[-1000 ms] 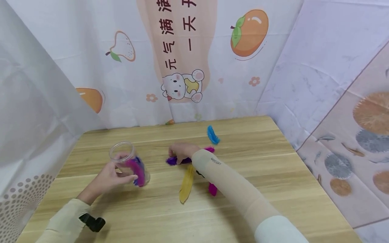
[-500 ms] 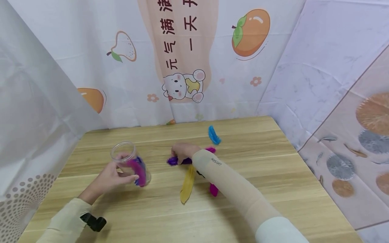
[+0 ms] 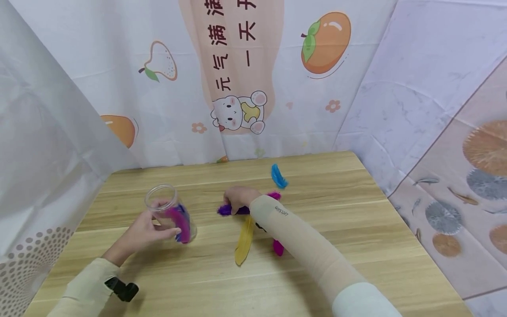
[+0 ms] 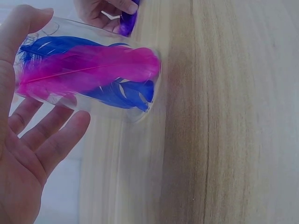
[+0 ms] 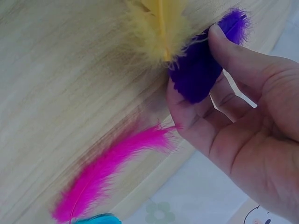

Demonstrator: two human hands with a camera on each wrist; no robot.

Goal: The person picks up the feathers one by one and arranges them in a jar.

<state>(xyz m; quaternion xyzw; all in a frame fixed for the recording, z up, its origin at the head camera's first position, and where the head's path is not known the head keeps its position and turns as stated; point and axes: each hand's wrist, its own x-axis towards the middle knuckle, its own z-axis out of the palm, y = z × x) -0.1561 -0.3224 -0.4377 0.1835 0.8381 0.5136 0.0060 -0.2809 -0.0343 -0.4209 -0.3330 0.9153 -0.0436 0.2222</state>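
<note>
My left hand (image 3: 144, 231) grips a clear, open-topped jar (image 3: 161, 188) at the left of the table, thumb on one side and fingers round the other. Inside the jar stand a pink feather (image 4: 93, 70) and blue feathers (image 4: 133, 93). Mid-table, my right hand (image 5: 247, 98) pinches a purple feather (image 5: 196, 70) between thumb and fingers. A yellow feather (image 3: 244, 242) lies just in front of that hand. Close by its fingertips in the right wrist view is a magenta feather (image 5: 107, 168).
A bright blue feather (image 3: 278, 177) lies farther back on the wooden table (image 3: 336, 193). Another magenta feather (image 3: 278, 247) shows partly from under the right forearm. A printed curtain (image 3: 166, 119) hangs along the table's back edge.
</note>
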